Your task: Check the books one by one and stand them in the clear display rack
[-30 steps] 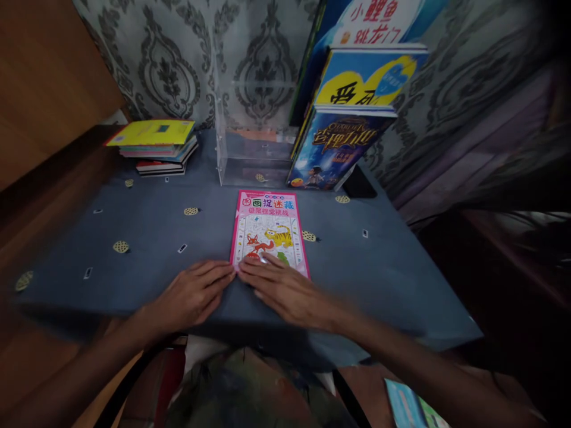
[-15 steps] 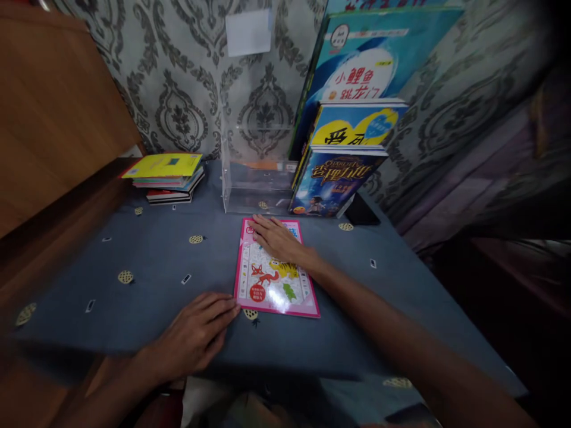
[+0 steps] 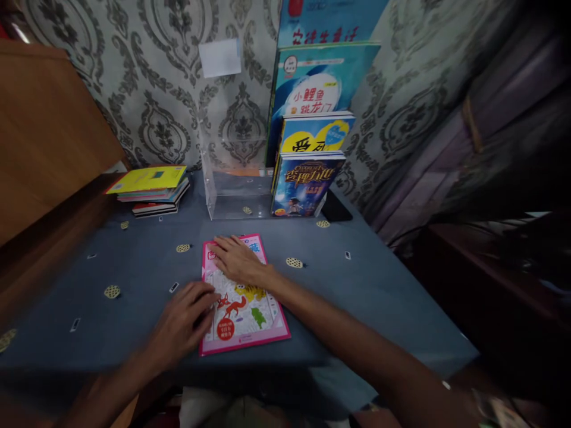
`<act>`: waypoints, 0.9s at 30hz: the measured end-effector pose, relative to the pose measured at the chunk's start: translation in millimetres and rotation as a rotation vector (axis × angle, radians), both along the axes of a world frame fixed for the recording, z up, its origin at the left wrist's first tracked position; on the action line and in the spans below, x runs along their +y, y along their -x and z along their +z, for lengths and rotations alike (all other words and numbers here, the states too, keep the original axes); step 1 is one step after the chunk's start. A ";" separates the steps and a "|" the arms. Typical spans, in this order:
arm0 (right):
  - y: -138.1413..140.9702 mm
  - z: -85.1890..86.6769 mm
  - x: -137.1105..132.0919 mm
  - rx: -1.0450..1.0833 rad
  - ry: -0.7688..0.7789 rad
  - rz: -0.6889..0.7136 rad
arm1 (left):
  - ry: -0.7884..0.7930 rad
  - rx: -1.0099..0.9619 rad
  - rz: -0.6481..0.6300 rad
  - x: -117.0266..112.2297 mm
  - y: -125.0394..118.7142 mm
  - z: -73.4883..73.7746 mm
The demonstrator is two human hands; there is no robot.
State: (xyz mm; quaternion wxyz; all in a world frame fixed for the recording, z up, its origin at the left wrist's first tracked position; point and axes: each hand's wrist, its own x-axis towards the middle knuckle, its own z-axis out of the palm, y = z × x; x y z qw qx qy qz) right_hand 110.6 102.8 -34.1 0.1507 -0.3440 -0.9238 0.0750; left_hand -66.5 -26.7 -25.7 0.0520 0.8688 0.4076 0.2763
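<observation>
A pink children's activity book [image 3: 243, 315] with cartoon animals on its cover lies flat near the front of a table under a blue-grey cloth [image 3: 134, 279]. My right hand [image 3: 236, 260] rests flat on the book's far end, fingers stretched out. My left hand [image 3: 185, 318] lies at the book's left edge, fingers extended and touching that edge. Neither hand grips anything.
A clear acrylic stand [image 3: 232, 190] sits at the back centre. Three upright books [image 3: 306, 178] lean against the patterned wall right of it. A flat stack of books [image 3: 149, 187] with a yellow cover lies at the back left. A wooden panel [image 3: 40, 131] stands left.
My right hand slid from the book's near edge up to its far end. My left hand moved from the book's near corner onto its left edge. The camera tilted upward.
</observation>
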 end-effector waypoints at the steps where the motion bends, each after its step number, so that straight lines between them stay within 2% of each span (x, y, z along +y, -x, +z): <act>1: -0.2 0.5 -2.3 0.001 0.012 0.015 | 0.007 0.016 0.019 4.4 0.2 -1.1; 6: -30.4 -3.9 -5.2 0.045 0.046 0.019 | -0.023 0.140 0.071 39.0 3.4 -4.6; 12: -83.8 -13.9 -8.2 0.069 0.086 -0.202 | -0.035 0.315 0.137 77.6 -5.8 2.0; 17: -97.7 -15.9 -5.8 0.130 0.106 -0.277 | 0.020 0.461 0.273 83.7 -29.8 12.0; 23: -104.5 -13.9 5.3 0.325 0.172 -0.194 | 0.137 0.582 0.374 88.2 -52.6 35.8; 27: -111.8 -13.1 10.6 0.408 0.221 -0.184 | 0.154 0.613 0.427 92.1 -83.0 46.2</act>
